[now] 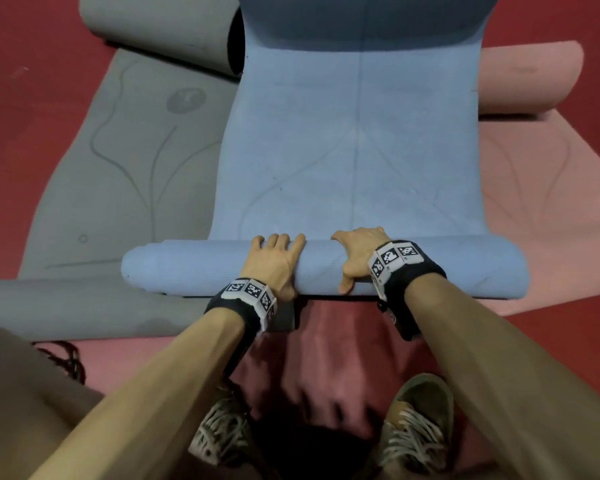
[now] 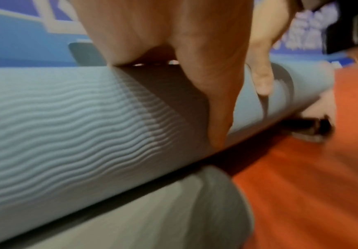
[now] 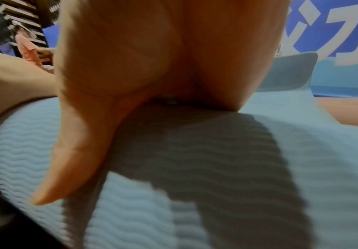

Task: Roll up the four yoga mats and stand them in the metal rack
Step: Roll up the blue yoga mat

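A light blue yoga mat lies lengthwise ahead of me, its near end wound into a thick roll across my front. Both hands sit on the roll's middle. My left hand drapes its fingers over the far side with the thumb on the near side. My right hand holds it the same way, a short gap to the right. In the left wrist view my left thumb presses the ribbed roll. The right wrist view shows my right thumb on the roll.
A grey mat lies at the left, curled at its far end and near end. A pink mat lies at the right with a rolled far end. Another pink mat is under my shoes. Red floor surrounds them.
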A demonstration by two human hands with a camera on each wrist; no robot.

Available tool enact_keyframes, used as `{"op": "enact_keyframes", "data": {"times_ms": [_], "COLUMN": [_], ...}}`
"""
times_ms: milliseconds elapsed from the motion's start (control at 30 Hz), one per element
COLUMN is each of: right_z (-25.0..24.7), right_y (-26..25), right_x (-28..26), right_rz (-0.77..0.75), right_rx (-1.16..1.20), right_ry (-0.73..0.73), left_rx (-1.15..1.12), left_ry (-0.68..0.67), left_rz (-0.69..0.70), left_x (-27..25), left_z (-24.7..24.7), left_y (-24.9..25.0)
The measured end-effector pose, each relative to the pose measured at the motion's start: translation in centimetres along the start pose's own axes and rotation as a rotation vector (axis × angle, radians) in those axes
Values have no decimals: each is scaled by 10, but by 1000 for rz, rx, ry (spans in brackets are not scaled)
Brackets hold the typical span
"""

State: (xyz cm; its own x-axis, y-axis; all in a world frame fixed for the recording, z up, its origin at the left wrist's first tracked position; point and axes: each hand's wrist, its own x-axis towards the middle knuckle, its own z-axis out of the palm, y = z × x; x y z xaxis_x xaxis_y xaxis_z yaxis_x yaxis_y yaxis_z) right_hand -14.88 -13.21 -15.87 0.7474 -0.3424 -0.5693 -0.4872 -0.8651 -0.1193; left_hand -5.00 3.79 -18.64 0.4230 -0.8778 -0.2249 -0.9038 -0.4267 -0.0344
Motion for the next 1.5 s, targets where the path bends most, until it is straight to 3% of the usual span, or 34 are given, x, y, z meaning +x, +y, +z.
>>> {"op": "enact_keyframes", "data": {"times_ms": [133,267,367,500,600,767,867,1000,1167,1267,1367,1500], "right_z": [-19,-18,-6,15,19,12,9,14,45,63,61,36], "right_y": [-1,-6,-7,0,6,17,16,16,8,10,15,19], "right_x": [-17,-42,-60,-68,-66,-50,-38,-41,-57,-56,-45,-20], "right_rz": [-13,5,59,70,76,87,80,75,44,55,72,81], "right_rx": [32,-47,-75,-4,94,283,285,277,-91,-146,-63,-15], "right_ry": [-7,5,-59,-149,-205,-297,-291,-147,-42,8,5,-141], "left_rx": [-172,-411,-570,-647,-608,-202,-129,-261,-578,-661,-472,-198], "left_ry": [-89,-373,-555,-656,-628,-472,-401,-378,-603,-653,-570,-363], "left_rz": [-1,-33,-47,-44,-40,32,22,-33,-89,-74,-76,-13], "left_x": [9,12,6,-6,-8,-21,-31,-23,2,7,5,-14], "left_z": [-30,-57,-54,-38,-32,-25,-9,-4,-9,-2,1,18], "left_y": [-12,-18,-15,0,9,18,23,13,-2,0,5,15]}}
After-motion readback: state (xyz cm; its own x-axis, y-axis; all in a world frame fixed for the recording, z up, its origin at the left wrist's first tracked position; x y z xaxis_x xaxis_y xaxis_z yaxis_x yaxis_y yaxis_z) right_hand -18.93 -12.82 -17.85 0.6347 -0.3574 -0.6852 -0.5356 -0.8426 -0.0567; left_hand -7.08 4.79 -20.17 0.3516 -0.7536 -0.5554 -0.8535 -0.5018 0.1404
